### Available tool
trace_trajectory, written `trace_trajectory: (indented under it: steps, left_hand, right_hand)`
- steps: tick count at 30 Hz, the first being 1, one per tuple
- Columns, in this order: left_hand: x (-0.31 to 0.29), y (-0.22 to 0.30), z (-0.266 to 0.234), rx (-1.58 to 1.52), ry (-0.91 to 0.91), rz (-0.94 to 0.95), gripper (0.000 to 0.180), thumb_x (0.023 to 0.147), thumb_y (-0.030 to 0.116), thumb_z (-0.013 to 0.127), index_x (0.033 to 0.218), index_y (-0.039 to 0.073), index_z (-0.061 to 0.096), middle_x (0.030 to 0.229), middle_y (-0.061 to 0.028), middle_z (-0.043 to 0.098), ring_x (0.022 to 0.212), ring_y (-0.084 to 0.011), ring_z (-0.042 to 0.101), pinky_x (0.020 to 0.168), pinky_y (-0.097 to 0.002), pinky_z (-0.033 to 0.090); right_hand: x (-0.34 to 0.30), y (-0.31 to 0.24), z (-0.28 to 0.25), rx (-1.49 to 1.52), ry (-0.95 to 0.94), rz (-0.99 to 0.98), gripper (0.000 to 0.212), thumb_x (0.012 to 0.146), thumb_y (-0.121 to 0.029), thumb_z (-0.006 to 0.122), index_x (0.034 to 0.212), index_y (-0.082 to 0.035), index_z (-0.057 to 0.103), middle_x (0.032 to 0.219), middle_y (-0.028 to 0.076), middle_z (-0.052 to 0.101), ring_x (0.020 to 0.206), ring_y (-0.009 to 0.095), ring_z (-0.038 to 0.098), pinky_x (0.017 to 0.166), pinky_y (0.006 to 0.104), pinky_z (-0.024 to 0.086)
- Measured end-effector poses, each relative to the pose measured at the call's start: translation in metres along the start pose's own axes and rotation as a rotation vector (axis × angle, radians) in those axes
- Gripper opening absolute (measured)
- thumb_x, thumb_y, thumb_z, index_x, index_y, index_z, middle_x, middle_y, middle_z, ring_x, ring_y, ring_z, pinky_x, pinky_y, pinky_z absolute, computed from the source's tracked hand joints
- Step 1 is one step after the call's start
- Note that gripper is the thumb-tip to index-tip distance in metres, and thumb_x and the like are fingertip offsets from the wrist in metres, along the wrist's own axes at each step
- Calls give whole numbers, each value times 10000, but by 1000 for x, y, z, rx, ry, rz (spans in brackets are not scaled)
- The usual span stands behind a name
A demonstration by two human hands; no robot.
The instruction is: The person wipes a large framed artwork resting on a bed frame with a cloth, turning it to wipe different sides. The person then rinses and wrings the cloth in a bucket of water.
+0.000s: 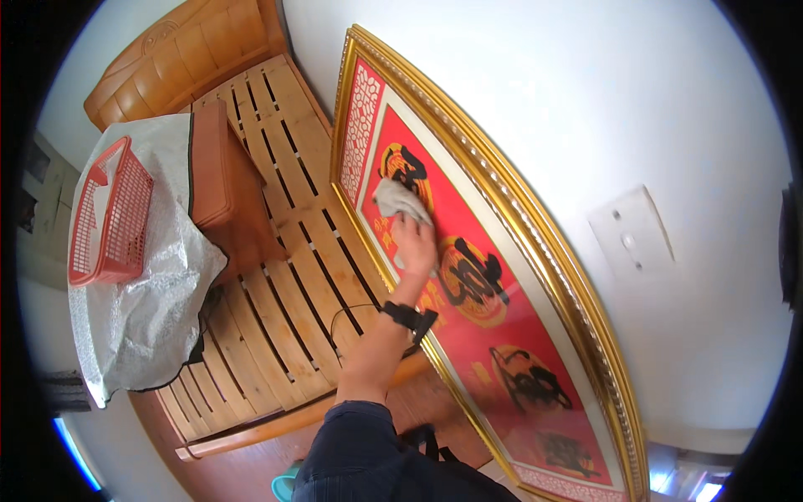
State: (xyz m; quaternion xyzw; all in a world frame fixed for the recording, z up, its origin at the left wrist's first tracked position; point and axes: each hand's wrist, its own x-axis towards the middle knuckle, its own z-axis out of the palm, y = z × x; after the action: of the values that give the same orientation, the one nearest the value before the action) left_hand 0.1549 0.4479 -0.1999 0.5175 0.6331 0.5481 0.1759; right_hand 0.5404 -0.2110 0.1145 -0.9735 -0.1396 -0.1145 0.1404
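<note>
My left hand (416, 244) is closed on a pale grey cloth (400, 201) and holds it against the face of a large framed picture (535, 335). Fingertips are partly hidden by the bunched cloth. A black band (407, 316) circles that wrist, below a dark rolled sleeve. The picture has a red ground, black brush-like characters over gold round shapes, and an ornate gold frame (493, 171). It stands tilted along the white wall. My right hand is not in view.
To the left is a slatted wooden bed (309, 293) with a curved headboard (188, 46). On it a silvery sheet (159, 326) drapes over a brown box-like piece (238, 201); a pink plastic basket (113, 213) sits on top. A wall switch plate (630, 232) is at right, a teal basin (284, 484) below.
</note>
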Motion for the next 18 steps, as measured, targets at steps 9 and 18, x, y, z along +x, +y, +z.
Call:
trace_trajectory:
  steps: [9,18]
  left_hand:
    - [-191,186,-46,-185,-195,309,355,750,60,594,1080,-55,530,1214,-305,427,1077,-443,445,933,-500,360]
    - [-101,60,12,-89,66,-34,288,934,215,436,891,-40,563,763,-295,562,721,-496,525,698,-520,440]
  right_hand:
    - [23,71,-21,-90,181,-642,590,893,-476,565,1269,-23,534,1191,257,554,1067,418,525,904,495,431]
    - [54,78,-50,-276,-302,-433,340,844,-194,649,1081,38,572,997,219,593,903,328,543,816,422,444]
